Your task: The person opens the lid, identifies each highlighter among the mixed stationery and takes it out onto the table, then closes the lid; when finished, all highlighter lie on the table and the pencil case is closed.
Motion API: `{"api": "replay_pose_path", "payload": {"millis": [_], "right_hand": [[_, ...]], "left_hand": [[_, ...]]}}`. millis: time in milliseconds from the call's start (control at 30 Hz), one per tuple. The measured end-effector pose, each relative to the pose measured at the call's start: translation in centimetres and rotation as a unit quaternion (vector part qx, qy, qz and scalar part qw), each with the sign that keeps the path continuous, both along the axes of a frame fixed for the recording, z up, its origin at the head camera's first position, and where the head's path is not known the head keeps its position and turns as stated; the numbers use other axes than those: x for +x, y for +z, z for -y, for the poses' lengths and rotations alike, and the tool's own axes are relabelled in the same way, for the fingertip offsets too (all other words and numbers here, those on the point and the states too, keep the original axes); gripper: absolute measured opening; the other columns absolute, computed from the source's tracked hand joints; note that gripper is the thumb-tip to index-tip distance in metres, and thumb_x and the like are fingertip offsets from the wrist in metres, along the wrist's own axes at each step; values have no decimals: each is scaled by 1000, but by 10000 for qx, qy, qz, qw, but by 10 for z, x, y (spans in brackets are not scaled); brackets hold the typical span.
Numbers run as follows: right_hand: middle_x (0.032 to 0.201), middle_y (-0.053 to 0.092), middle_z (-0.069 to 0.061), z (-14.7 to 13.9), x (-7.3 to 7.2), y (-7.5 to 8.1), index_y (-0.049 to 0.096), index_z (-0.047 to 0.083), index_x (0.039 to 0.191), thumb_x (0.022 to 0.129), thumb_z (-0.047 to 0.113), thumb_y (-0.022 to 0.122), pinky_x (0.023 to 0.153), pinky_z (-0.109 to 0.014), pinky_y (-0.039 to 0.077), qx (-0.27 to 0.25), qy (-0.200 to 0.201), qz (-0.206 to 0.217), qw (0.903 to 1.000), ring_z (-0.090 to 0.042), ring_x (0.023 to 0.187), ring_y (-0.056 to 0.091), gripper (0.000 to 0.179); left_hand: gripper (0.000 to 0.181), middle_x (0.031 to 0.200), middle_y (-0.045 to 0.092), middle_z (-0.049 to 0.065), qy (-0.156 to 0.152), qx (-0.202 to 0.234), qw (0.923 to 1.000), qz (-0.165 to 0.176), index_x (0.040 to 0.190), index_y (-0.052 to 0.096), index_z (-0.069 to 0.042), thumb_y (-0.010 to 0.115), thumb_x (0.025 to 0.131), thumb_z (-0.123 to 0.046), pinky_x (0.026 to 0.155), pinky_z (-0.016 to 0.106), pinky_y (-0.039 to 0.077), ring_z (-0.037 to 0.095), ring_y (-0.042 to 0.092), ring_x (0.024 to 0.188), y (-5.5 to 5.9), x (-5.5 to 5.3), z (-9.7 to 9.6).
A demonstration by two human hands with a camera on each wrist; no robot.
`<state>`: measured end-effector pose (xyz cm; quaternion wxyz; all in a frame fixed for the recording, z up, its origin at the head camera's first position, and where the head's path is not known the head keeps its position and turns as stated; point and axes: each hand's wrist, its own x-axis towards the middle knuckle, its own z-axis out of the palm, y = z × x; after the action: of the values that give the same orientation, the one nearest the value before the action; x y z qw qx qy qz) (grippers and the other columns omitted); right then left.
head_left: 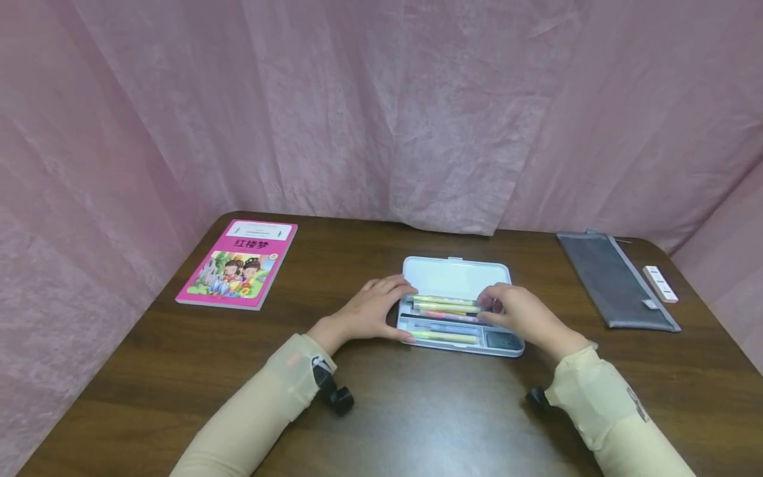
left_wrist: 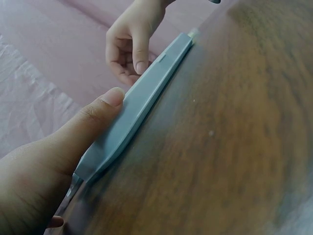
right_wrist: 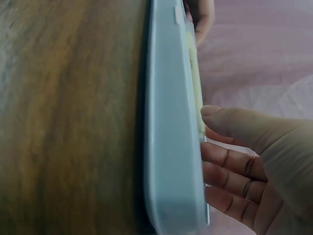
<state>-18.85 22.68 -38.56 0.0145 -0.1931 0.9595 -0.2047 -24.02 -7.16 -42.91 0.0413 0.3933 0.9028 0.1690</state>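
A white pencil case (head_left: 456, 271) lies open on the table, its lid folded back. My left hand (head_left: 372, 308) holds the case by its left end, the thumb pressed on the front wall (left_wrist: 132, 110). Several pens and markers lie inside, among them a pink-and-purple pen (head_left: 447, 317) and a yellow-green marker (head_left: 444, 336) in the front compartment. With thumb and fingertips, my right hand (head_left: 521, 311) pinches the right end of a yellow pen (right_wrist: 195, 78), which shows above the rim in the right wrist view. A dark block (head_left: 503, 340) fills the front right corner.
On the left of the brown table (head_left: 334, 258) lies a pink picture-covered book (head_left: 235, 265). A grey mesh zip pouch (head_left: 614, 278) lies at the right, with a small white box (head_left: 660, 285) beside it. A pink curtain (head_left: 381, 112) hangs behind the table.
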Motion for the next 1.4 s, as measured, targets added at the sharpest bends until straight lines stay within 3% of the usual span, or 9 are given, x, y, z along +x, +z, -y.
{"api": "replay_pose_path", "payload": {"millis": [400, 733, 1000, 1400], "right_hand": [[75, 60, 3, 9, -2, -10, 68, 12, 89, 82, 14, 75, 65, -28, 45, 138, -54, -283, 9995, -10, 69, 51, 10], [80, 61, 2, 11, -1, -4, 69, 11, 92, 84, 14, 73, 69, -31, 48, 281, 66, -231, 9993, -10, 72, 53, 10], [82, 62, 2, 10, 3, 5, 68, 10, 92, 85, 13, 72, 71, -31, 49, 292, 159, -177, 9993, -10, 74, 54, 9], [80, 62, 2, 1, 9, 30, 68, 9, 91, 84, 9, 72, 70, -31, 49, 394, 235, -306, 9985, -11, 74, 53, 7]], "left_hand": [[88, 151, 38, 2, -74, 48, 9999, -125, 143, 42, -24, 65, 73, -72, 117, 45, 24, 19, 25, 146, -4, -2, 0], [88, 151, 38, 1, -33, -23, 9999, -154, 143, 41, -25, 65, 72, -72, 117, 44, 24, 19, 26, 146, -4, -2, 1], [88, 152, 38, 1, -35, 9, 10000, -77, 143, 41, -24, 66, 73, -72, 117, 44, 24, 19, 26, 146, -3, -1, 0], [87, 151, 38, 2, -60, 58, 9999, -66, 142, 42, -24, 67, 73, -70, 117, 44, 24, 19, 26, 145, -1, 0, 1]]}}
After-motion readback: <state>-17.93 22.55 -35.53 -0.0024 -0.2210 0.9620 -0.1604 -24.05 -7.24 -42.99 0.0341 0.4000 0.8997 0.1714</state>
